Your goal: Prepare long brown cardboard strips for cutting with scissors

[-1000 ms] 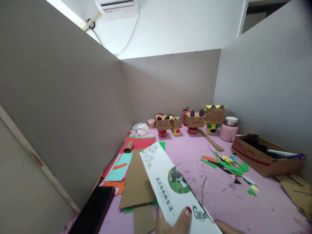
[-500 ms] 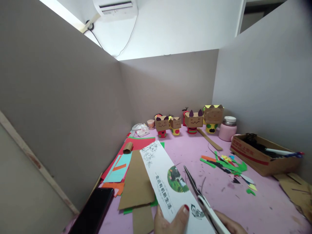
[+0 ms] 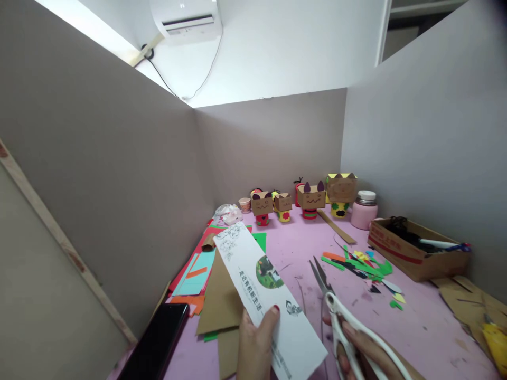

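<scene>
In my left hand (image 3: pixel 256 338) is a long white printed card strip (image 3: pixel 273 309) with a floral drawing, a round green picture and a line of characters. The thumb presses on its face and the fingers go underneath. My right hand (image 3: pixel 358 343) grips white-handled scissors (image 3: pixel 331 303). Their blades are parted slightly and point away from me, to the right of the strip and apart from it. Brown cardboard (image 3: pixel 222 293) lies under and to the left of the strip, partly covered by it.
Coloured paper sheets (image 3: pixel 194 274) and a black phone (image 3: pixel 158 338) lie at left. Cardboard-headed figures (image 3: pixel 311 197) stand along the back beside a pink jar (image 3: pixel 364 210). At right are paper scraps (image 3: pixel 370 266), a cardboard box (image 3: pixel 415 250) and brown cardboard pieces (image 3: pixel 471 303).
The scissors have moved away from the strip's right edge, to the right, and their blades have parted. The strip and my left hand have shifted a little left.
</scene>
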